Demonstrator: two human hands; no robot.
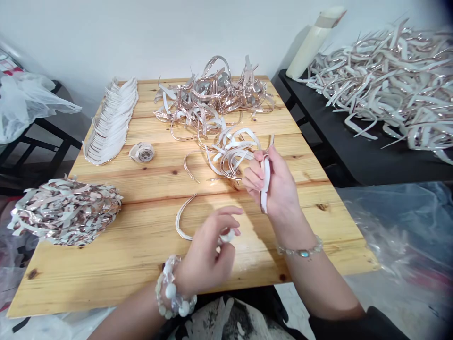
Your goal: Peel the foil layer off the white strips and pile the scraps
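My right hand (278,184), raised over the table, is closed around a curved white strip with a shiny rose-gold side (265,186); one end sticks out above the fingers, the other hangs below the palm. Lower and to the left, my left hand (214,250) has its fingers curled round a small whitish thing (226,234), mostly hidden and blurred. A single curved white strip (180,217) lies on the wood just beyond that hand. Past my right fingers spreads a loose group of curled strips (233,146), with a thin curved one (189,167) apart from it.
On the wooden table (148,264), a tangled strip heap (215,94) lies at the back, a neat overlapping row of white strips (113,120) at back left. A small roll (141,152) and a bundle (67,210) sit left. A black table (339,160) holds a large strip pile (396,85).
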